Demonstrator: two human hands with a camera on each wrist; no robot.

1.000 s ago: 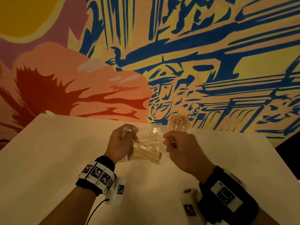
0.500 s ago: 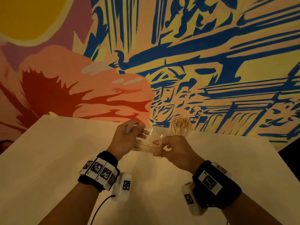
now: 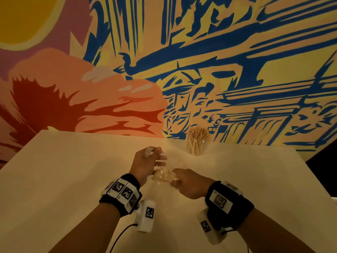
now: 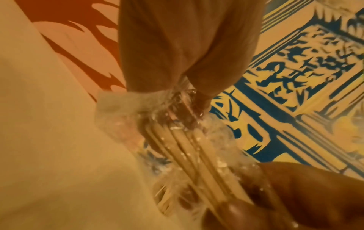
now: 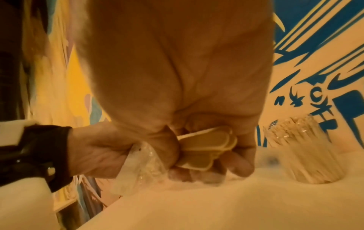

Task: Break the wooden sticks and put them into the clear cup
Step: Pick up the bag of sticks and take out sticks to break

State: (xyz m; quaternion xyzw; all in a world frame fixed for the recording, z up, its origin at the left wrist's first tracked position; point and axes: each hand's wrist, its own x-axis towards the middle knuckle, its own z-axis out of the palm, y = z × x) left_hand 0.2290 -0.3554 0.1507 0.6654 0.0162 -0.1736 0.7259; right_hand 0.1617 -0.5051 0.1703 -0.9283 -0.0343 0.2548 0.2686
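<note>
- Head view: a clear plastic bag (image 3: 164, 175) of wooden sticks (image 3: 162, 177) is held between both hands above the middle of the white table (image 3: 63, 179). The bag's top is pinched by the left hand (image 3: 145, 164); its lower end is gripped by the right hand (image 3: 189, 183). The clear cup (image 3: 197, 142), packed with upright sticks, stands near the table's far edge, beside the painted wall (image 3: 218, 61), apart from the hands. Bare tabletop is seen to both sides, out to the edges.
- Left wrist view: the bag's (image 4: 138, 112) crumpled neck is pinched by curled fingers (image 4: 177, 54); the sticks (image 4: 193, 155) run down inside towards the right hand (image 4: 295, 199).
- Right wrist view: the sticks' flat ends (image 5: 208, 144) are clamped in the curled right hand (image 5: 177, 77), just above the table (image 5: 216, 205); the cup (image 5: 303, 152) stands to the right.
</note>
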